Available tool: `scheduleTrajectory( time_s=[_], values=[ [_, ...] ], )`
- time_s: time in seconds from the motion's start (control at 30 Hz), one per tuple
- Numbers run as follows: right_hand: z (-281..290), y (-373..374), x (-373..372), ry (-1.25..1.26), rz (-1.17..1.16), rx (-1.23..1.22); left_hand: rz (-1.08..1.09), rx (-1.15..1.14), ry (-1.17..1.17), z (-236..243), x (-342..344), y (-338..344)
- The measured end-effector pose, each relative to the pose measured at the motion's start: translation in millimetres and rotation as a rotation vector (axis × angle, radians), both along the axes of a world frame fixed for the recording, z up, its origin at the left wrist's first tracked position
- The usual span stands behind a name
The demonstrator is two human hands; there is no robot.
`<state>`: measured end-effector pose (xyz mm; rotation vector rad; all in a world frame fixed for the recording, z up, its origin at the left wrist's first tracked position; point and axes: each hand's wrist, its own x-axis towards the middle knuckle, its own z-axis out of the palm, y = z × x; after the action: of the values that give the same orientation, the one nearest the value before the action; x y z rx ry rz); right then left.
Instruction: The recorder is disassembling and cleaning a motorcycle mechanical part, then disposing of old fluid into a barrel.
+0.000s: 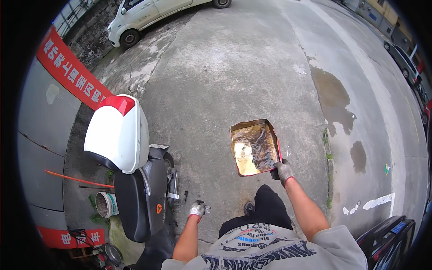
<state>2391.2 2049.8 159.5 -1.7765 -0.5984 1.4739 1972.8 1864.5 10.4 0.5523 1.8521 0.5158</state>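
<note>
My right hand (284,172), in a dirty grey glove with a red cuff, grips the near right corner of a shallow rectangular tin tray (276,146). The tray has a red outer side and an uneven rim. Brownish liquid (258,144) covers its bottom and reflects the light. Low beside the parked scooter hangs my left hand (197,209), gloved the same way, with fingers loosely apart and nothing visible in them. A small dark object (186,196) lies on the concrete between that hand and the scooter.
The black scooter (130,204) with a white-and-red top box (119,135) stands close on my left. Behind it are a bucket (106,204) and an orange pole (78,177). A white van (148,15) is parked ahead; puddles (330,92) lie right. A dark vehicle part (389,240) is near right.
</note>
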Motion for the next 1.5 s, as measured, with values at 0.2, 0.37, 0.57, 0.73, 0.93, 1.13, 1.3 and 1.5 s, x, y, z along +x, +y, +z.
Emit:
scheduleTrajectory(
  time_s=[0.2,0.37,0.57,0.73,0.93,1.13,1.3,1.5],
  values=[
    [-32,200,-26,-0.073,0.136,-0.044,-0.344,0.092,0.386,36,12,253],
    [-26,379,-89,-0.062,0.293,-0.056,-0.018,-0.202,0.149,-13,-45,303],
    [-22,582,-149,-0.014,0.412,-0.088,0.254,-0.330,0.000,56,-39,405],
    [-39,741,-241,0.070,0.470,-0.159,0.159,-0.415,-0.100,39,-75,505],
    [-21,898,-388,0.163,0.605,-0.233,0.734,-0.354,-0.367,-2,-186,625],
    [22,1055,-512,0.184,0.659,-0.236,0.566,-0.099,-0.095,41,-335,853],
    [9,1179,-655,0.342,0.683,-0.181,0.316,-0.053,0.216,19,-474,1000],
    [14,1343,-819,0.279,0.818,-0.185,0.493,-0.152,0.092,38,-571,1144]
  ],
)
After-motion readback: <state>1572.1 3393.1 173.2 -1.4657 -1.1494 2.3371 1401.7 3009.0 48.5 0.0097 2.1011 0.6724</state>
